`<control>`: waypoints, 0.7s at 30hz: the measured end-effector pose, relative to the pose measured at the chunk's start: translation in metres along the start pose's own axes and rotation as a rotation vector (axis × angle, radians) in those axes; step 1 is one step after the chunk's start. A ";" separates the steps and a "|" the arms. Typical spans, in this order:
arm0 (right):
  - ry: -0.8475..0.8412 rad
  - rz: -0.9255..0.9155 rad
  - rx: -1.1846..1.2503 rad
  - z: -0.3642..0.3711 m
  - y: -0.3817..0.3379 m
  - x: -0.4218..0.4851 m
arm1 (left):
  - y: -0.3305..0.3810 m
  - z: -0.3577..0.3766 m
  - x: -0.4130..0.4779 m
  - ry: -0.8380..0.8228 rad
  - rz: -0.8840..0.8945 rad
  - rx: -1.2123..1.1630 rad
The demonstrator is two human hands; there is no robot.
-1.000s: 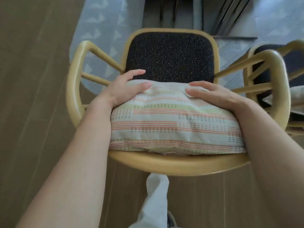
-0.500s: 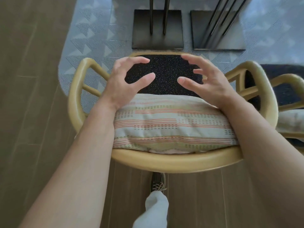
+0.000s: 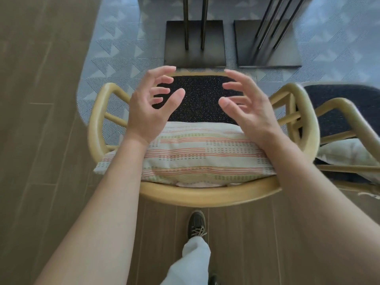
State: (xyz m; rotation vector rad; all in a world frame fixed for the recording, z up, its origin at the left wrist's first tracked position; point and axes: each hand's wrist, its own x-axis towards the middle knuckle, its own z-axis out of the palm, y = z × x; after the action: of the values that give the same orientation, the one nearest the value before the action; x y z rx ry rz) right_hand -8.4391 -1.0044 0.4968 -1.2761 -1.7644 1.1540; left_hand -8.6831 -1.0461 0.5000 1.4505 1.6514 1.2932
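1 second ago both hands lay flat on the striped cushion [image 3: 197, 157], pressing it down. Now the left hand [image 3: 148, 114] and right hand [image 3: 249, 114] have lifted clear and hover above the dark seat [image 3: 201, 99], fingers [image 3: 164, 70] spread, loosely curled, holding nothing. The cushion rests alone on the chair [image 3: 205, 195], against the curved rail nearest the person. The placing looks finished, and only a final straightening might remain

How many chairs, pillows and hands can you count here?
Chairs: 2, near chair, right-side chair
Pillows: 2, striped pillow, pale pillow
Hands: 2, left hand, right hand
Total: 6
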 end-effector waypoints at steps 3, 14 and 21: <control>0.030 -0.002 0.035 0.002 -0.007 -0.021 | 0.019 0.006 -0.016 0.063 0.024 -0.085; -0.139 -0.069 -0.457 -0.016 -0.026 -0.150 | 0.057 0.000 -0.176 -0.105 -0.077 0.151; -0.300 -0.194 -0.897 0.011 -0.039 -0.161 | 0.052 0.008 -0.158 -0.515 0.056 1.070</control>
State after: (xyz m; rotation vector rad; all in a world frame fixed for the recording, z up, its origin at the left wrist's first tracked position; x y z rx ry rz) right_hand -8.4149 -1.1662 0.5260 -1.3865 -2.7236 0.4304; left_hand -8.6182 -1.1983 0.5186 2.1576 1.9824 -0.1019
